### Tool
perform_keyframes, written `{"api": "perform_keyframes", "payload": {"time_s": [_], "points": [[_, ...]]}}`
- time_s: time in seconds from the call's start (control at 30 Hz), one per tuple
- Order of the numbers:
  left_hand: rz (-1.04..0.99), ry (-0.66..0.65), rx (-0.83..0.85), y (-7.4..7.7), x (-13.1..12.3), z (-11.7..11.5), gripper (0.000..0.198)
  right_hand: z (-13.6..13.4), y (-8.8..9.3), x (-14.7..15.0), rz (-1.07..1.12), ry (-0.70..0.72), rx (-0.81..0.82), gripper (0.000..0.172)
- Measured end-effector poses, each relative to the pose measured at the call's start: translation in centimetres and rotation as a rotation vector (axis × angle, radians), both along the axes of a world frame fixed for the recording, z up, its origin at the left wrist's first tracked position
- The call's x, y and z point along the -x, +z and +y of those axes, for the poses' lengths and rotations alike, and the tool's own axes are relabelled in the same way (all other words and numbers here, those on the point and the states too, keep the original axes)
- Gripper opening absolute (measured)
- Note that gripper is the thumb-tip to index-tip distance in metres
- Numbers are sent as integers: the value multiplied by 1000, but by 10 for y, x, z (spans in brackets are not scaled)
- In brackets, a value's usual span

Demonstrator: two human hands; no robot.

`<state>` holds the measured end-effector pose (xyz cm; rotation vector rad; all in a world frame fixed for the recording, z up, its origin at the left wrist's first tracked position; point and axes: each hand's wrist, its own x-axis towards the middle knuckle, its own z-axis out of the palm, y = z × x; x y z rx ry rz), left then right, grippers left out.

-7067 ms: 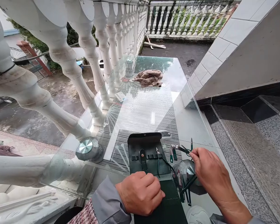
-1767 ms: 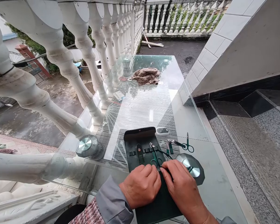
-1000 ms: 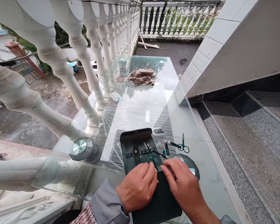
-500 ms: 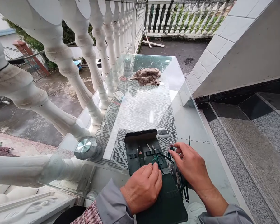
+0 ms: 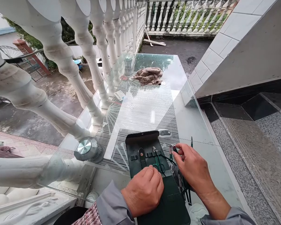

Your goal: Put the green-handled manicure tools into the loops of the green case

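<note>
Two hands of yours are down at the near end of the glass table (image 5: pixel 150 106). Your left hand (image 5: pixel 144 192) is curled into a loose fist with the knuckles up, resting on the dark green manicure case (image 5: pixel 170 203). I see nothing gripped inside it.

Agreed, and the case lies open and flat under that fist, its flap turned away from you. Just past your left knuckles, a nail clipper (image 5: pixel 142 156) and a pair of green scissors (image 5: pixel 159 160) sit in its loops.

Your right hand (image 5: pixel 193 167) is just beside the left, off the case's right edge, with the fingers bent. Thumb and forefinger tips meet at a small green-handled tool (image 5: pixel 170 149) lying on the glass.

They touch it, yes, but you hide the contact with your own fingers, so I cannot tell whether you have pinched it.

Beyond your right knuckles a thin green point (image 5: pixel 191 142) pokes out. The rest of it is covered.

Further out from both hands sits a small grey oval fob (image 5: pixel 164 133), just past the case flap. A crumpled brown towel (image 5: pixel 148 76) lies well away at the far end. A round metal cap (image 5: pixel 85 147) sits off to the left of your left hand.
</note>
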<state>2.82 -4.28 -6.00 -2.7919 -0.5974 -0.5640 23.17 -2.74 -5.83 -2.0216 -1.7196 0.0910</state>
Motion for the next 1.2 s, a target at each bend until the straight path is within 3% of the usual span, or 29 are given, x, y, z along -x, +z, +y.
{"api": "perform_keyframes", "payload": {"time_s": [0.17, 0.27, 0.5, 0.67, 1.2], "points": [[-21, -7, -11, -1, 1, 0, 25, -1, 3, 0, 56, -48, 13, 24], [-40, -16, -25, 0, 1, 0, 26, -1, 8, 0, 228, -87, 42, 28], [-58, -12, -46, 2, 1, -1, 22, 0, 21, 11, 1161, -155, 165, 53], [-31, -10, -45, 3, 2, -2, 23, 1, 28, 21, 1559, -90, 280, 43], [50, 60, -4, 9, 13, 1, 27, 6, 32, 29, 1519, 88, 246, 39]]}}
